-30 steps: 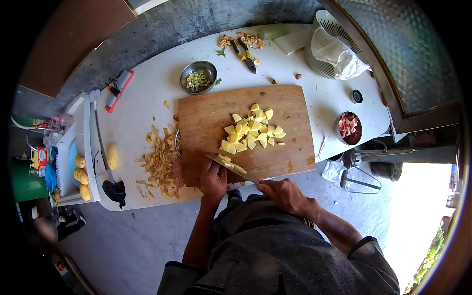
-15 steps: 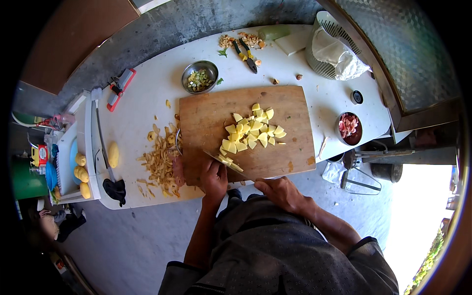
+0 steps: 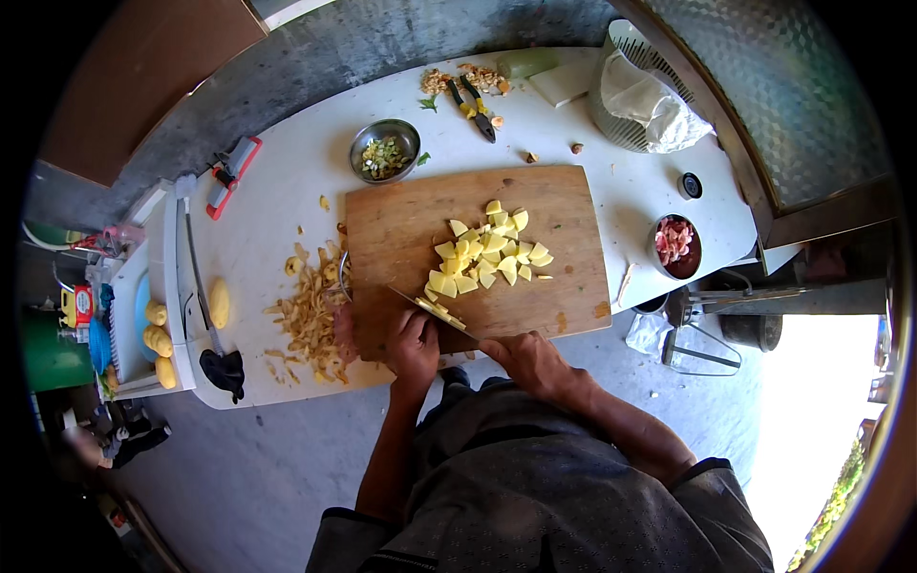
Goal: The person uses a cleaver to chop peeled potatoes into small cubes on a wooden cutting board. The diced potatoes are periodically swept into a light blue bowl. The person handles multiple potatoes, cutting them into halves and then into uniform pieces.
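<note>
My right hand (image 3: 537, 365) is closed round the handle of a kitchen knife (image 3: 462, 330), whose blade slants up and left over the near edge of a wooden cutting board (image 3: 564, 239). Close against the blade, my left hand (image 3: 413, 348) has its fingers curled down on a piece of potato, mostly hidden under them. Pale potato slices (image 3: 436, 308) lie along the far side of the blade. Beyond them, a loose heap of cut potato chunks (image 3: 492, 246) covers the middle of the board.
Potato peelings (image 3: 310, 306) are heaped left of the board, with a whole peeled potato (image 3: 220, 304) farther left. Behind the board are a metal bowl of chopped greens (image 3: 385, 151) and pliers (image 3: 472, 110). A bowl of sliced meat (image 3: 676, 246) and a slotted basket (image 3: 621, 95) stand right.
My right hand and the knife handle have shifted slightly left and away from me. The left hand stays almost in place; the whole view has shifted slightly.
</note>
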The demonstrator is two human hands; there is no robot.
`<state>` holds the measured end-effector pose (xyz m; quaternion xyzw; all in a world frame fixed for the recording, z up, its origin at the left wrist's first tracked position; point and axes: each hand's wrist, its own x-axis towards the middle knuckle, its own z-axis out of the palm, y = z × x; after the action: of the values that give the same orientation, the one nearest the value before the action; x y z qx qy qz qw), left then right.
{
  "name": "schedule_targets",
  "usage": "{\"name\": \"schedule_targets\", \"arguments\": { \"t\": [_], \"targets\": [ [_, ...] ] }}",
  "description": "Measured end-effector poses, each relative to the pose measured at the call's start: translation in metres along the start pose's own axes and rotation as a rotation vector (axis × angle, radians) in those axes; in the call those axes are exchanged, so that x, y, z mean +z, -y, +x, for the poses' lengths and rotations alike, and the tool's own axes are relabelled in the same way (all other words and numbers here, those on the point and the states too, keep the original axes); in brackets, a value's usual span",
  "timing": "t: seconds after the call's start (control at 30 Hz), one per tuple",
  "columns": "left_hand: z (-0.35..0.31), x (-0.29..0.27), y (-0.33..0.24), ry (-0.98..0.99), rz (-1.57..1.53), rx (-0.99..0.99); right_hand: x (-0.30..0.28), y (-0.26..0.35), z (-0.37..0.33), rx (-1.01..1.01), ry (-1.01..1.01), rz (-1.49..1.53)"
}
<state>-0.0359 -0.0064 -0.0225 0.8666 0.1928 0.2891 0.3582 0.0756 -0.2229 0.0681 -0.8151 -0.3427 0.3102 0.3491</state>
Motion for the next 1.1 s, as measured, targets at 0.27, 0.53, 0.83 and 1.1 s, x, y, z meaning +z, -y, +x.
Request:
{"name": "schedule_targets", "arguments": {
  "t": [0.27,0.53,0.83,1.1],
  "targets": [
    [-0.006,-0.001,0.004,0.011,0.016,-0.037,-0.029,0.018,-0.014,0.036,0.075,0.141],
    [-0.002,0.0,0.0,-0.044,0.006,0.015,-0.028,0.023,-0.019,0.054,0.077,0.1],
    [0.0,-0.001,0.0,-0.045,0.04,0.043,0.0,0.005,0.0,0.074,0.03,0.033],
    [-0.006,0.002,0.008,-0.034,-0.038,0.006,-0.027,0.021,-0.023,0.093,0.075,0.145]
  ]
}}
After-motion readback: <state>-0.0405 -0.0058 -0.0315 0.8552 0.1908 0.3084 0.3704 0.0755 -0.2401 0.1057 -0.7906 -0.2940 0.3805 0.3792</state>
